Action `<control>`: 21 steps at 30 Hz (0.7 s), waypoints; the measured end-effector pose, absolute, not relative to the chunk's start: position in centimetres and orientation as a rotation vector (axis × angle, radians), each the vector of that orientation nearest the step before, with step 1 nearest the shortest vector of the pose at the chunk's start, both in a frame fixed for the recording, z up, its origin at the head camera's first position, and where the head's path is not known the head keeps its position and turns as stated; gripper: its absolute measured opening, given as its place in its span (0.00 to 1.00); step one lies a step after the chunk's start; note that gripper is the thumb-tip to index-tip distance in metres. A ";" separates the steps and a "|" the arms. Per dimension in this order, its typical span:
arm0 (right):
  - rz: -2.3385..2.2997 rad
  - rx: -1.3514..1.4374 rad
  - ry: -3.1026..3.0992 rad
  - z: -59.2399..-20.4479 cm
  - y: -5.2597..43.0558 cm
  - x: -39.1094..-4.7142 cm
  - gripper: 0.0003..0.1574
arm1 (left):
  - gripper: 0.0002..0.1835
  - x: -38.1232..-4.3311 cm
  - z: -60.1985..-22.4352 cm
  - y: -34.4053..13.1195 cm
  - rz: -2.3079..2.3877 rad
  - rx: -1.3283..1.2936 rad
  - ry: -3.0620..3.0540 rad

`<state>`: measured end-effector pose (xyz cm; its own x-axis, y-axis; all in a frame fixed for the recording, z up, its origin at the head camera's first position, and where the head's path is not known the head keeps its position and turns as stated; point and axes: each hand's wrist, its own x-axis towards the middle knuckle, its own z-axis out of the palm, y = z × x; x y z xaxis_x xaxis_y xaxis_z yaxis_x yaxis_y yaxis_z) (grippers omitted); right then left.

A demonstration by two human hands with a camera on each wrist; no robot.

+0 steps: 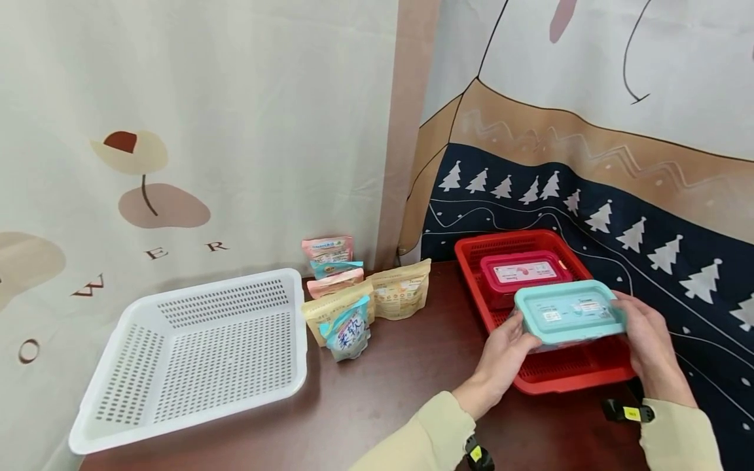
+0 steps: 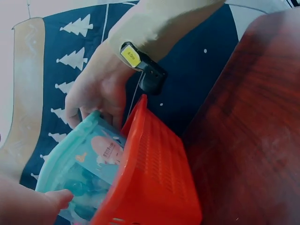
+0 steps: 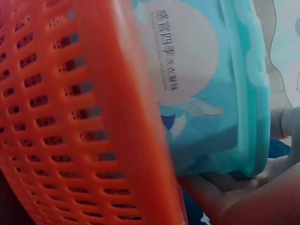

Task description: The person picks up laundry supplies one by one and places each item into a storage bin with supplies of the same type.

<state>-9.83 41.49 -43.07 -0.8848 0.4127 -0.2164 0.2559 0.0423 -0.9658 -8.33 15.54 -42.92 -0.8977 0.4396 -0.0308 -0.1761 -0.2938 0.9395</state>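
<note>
1. Closest to the camera are your pale yellow fabric sleeves (image 1: pixel 427 432), each with a black wrist device (image 1: pixel 477 453) bearing a yellow label.
2. Both your hands hold one rectangular teal plastic box with a flat lid (image 1: pixel 570 311), one at each end.
3. Your left hand (image 1: pixel 501 356) grips the box's left end, fingers bent about it, its thumb against the side.
4. Your right hand (image 1: pixel 648 333) grips the right end, fingers curled under the lid's edge.
5. You have the box at the near half of a red perforated plastic basket (image 1: pixel 580 383); its lid stands above the rim, and the wrist views show its lower part behind the basket wall. Whether it touches the basket floor you cannot tell.
6. Beyond it, a magenta plastic box with a white label (image 1: pixel 523 271) sits in the basket's far half.
7. To your left on the reddish-brown surface (image 1: pixel 406 373), a group of pink, blue and cream pouches (image 1: pixel 400 291) stands near the curtain.
8. Farther left you have a white perforated plastic basket (image 1: pixel 232 353), just beside the pouches.
</note>
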 end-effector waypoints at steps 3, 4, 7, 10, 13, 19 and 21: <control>1.855 -0.682 -2.329 -43.4 41.7 -10.1 0.42 | 0.33 -8.5 -43.2 15.9 2.247 0.295 1.531; 1.801 -0.669 -2.392 -43.5 41.8 -10.3 0.42 | 0.32 -8.5 -43.3 16.0 2.246 0.288 1.523; 1.635 -0.632 -2.553 -43.8 41.9 -10.5 0.44 | 0.31 -8.7 -43.5 16.4 2.246 0.236 1.509; 1.525 -0.605 -2.656 -44.0 42.0 -10.8 0.43 | 0.30 -8.9 -43.7 16.8 2.259 0.152 1.496; 1.464 -0.590 -2.727 -44.2 42.0 -11.1 0.42 | 0.30 -9.0 -43.8 17.3 2.269 0.088 1.520; 1.422 -0.606 -2.788 -44.4 42.2 -11.5 0.41 | 0.25 -8.9 -43.9 18.0 2.214 0.009 1.601; 1.422 -0.597 -2.792 -44.5 42.2 -11.6 0.41 | 0.24 -8.9 -44.0 18.2 2.196 -0.004 1.609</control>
<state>-11.60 42.20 -44.54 -0.9287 0.3063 -0.2090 0.3492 0.5329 -0.7708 -8.95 18.16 -43.98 -0.9134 0.3269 -0.2426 -0.3299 -0.2453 0.9116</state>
